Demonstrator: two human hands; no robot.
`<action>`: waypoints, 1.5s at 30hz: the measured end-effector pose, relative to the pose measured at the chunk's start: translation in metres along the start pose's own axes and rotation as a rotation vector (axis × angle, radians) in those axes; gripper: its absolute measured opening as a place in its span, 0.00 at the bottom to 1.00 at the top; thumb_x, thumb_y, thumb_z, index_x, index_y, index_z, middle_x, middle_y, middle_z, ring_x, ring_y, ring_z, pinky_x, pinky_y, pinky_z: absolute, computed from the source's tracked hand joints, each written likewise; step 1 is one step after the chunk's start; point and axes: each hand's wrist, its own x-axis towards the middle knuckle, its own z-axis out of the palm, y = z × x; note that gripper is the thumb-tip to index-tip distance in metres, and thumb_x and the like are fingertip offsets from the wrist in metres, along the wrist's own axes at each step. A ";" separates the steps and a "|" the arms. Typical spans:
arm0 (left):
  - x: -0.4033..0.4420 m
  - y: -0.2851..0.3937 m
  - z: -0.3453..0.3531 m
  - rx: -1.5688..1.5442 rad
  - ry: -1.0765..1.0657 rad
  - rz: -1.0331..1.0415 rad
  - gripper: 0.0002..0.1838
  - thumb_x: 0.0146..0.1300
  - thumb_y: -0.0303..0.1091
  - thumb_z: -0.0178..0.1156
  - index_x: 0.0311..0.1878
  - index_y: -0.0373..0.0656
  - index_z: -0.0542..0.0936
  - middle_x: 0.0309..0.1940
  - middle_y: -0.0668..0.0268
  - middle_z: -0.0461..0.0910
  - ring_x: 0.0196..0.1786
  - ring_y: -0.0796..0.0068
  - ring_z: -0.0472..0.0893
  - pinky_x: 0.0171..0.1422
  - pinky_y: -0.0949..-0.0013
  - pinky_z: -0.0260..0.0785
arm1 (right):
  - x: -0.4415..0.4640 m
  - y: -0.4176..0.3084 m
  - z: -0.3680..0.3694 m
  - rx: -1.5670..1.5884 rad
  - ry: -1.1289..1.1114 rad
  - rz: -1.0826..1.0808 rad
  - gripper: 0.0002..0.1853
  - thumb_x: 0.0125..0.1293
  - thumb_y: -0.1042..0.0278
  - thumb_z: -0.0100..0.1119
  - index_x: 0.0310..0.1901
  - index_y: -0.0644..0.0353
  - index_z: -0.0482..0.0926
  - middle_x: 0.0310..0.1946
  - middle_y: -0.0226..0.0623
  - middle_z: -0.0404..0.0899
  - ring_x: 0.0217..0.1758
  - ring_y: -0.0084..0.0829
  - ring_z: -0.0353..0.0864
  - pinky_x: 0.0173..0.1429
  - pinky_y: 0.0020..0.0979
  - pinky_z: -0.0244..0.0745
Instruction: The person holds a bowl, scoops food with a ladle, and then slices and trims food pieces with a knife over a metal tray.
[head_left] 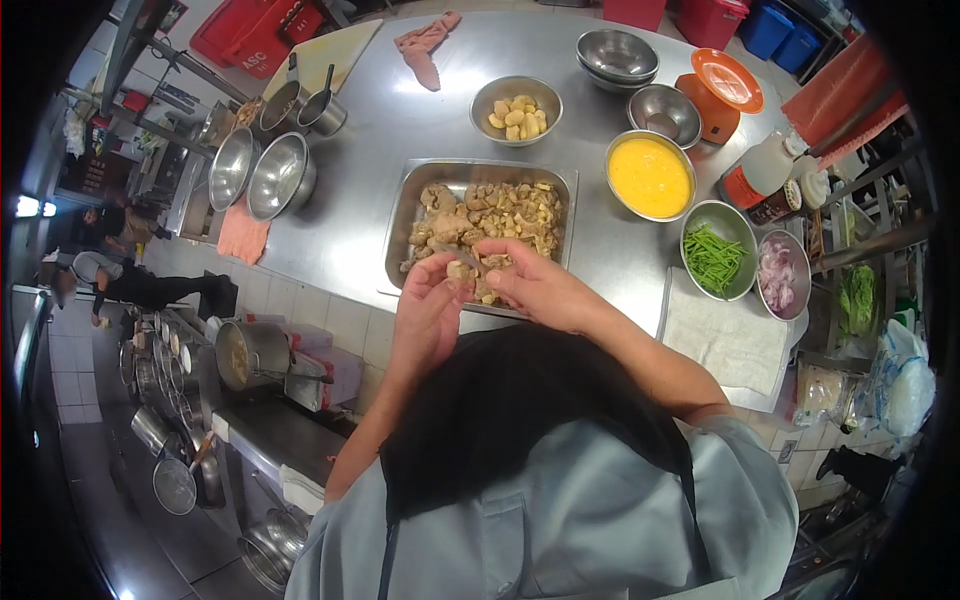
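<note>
In the head view, my left hand [430, 305] pinches a small chunk of cooked meat [459, 271] over the near edge of a steel pan [395, 240]. My right hand [530, 285] is closed close beside it, fingers bent inward. A thin grey blade [466, 257] runs from its fingertips towards the chunk; the handle, if there is one, is hidden by the hand. Brown meat pieces [500, 215] fill much of the pan under both hands. Beyond the pan stands a steel bowl [481, 125] of pale yellow, peeled-looking chunks [520, 118].
Right of the pan are bowls of yellow liquid [650, 175], cut green beans [713, 262] and sliced onions [780, 275], plus an orange scale [718, 95]. Steel bowls [280, 178] stand left. A pink cloth [425, 48] lies at the back. Another person [120, 280] is at far left.
</note>
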 end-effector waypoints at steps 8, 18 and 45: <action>-0.002 -0.001 0.009 0.227 0.046 0.063 0.18 0.68 0.13 0.57 0.59 0.39 0.72 0.53 0.59 0.79 0.55 0.70 0.81 0.63 0.64 0.74 | -0.004 -0.010 0.012 -0.210 0.016 -0.086 0.22 0.79 0.60 0.60 0.66 0.62 0.70 0.43 0.43 0.85 0.47 0.31 0.84 0.54 0.35 0.77; -0.003 -0.006 0.006 0.205 -0.019 0.127 0.17 0.70 0.17 0.61 0.58 0.39 0.71 0.49 0.60 0.80 0.49 0.71 0.82 0.56 0.66 0.77 | 0.002 -0.007 0.000 0.025 -0.093 0.026 0.17 0.81 0.62 0.55 0.66 0.55 0.75 0.34 0.30 0.75 0.34 0.22 0.73 0.39 0.27 0.70; 0.000 -0.001 0.003 0.160 0.083 0.015 0.19 0.68 0.16 0.62 0.59 0.38 0.71 0.48 0.59 0.81 0.51 0.69 0.83 0.57 0.64 0.79 | -0.008 -0.011 0.008 -0.274 -0.023 -0.098 0.29 0.81 0.61 0.58 0.78 0.57 0.64 0.37 0.30 0.78 0.39 0.23 0.75 0.46 0.29 0.73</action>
